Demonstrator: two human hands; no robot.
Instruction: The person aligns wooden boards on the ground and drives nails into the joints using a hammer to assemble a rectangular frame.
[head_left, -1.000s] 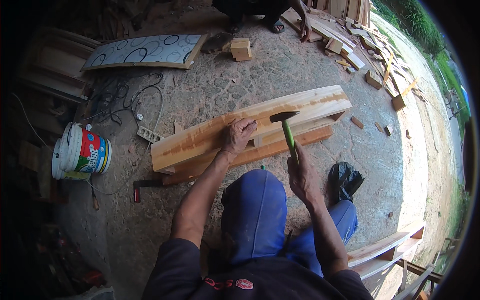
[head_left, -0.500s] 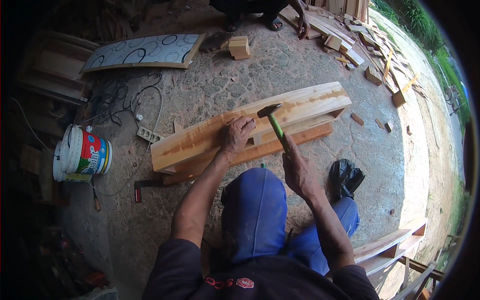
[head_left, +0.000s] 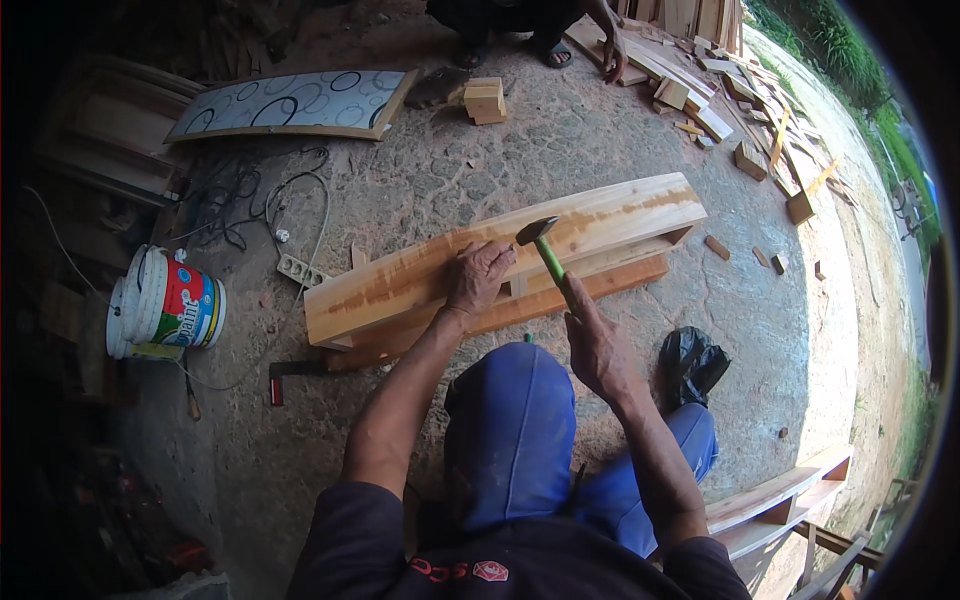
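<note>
A long, narrow box of pale wood (head_left: 600, 215) with brown stains along its top board lies slantwise before me, its near side open and showing compartments. My left hand (head_left: 478, 278) rests on the top board near the middle, fingers drawn together at its near edge. Whatever they pinch, if anything, is too small to make out. In my right hand (head_left: 603, 355) is a hammer (head_left: 548, 252) with a green handle. Its dark head hangs over the board just right of my left fingertips. Under the box runs a reddish-brown wooden beam (head_left: 610, 280).
Left are paint buckets (head_left: 160, 305), a power strip (head_left: 300, 270) with cables, and a try square (head_left: 277, 385). A patterned panel (head_left: 290, 103) and wood block (head_left: 485, 100) lie farther off. Another person's hand (head_left: 613, 58) hangs beside offcuts (head_left: 690, 95). A black bag (head_left: 692, 362) sits near my knee.
The whole view has shifted slightly. The hammer's tilt has changed a little, its head staying close to my left hand. My left fingers lie a bit flatter on the board.
</note>
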